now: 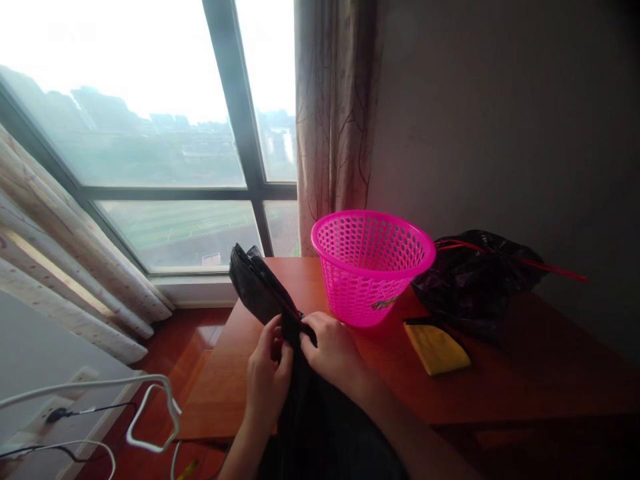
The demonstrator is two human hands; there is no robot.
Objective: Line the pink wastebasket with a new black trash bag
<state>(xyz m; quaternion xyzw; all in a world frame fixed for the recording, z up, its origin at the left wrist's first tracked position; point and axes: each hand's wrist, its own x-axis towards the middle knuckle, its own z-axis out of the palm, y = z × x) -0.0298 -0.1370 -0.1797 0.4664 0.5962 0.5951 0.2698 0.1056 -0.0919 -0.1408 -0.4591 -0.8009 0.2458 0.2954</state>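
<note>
A folded black plastic bag [260, 283] is held up over the near edge of the wooden table [500, 387]. My left hand [267, 377] is closed on its left side, thumb and fingers pinching the plastic. My right hand [333, 350] grips the same bag from the right, fingers pressed on its folded edge. The lower part of the bag hangs down between my forearms. A bright pink perforated basket [373, 263] stands empty on the table just beyond my right hand.
A filled black bag with red drawstrings [475, 280] lies to the right of the basket, by the wall. A yellow cloth [437, 348] lies in front of it. Window and curtains [333, 107] stand behind; white hangers [150, 407] and cables sit low left.
</note>
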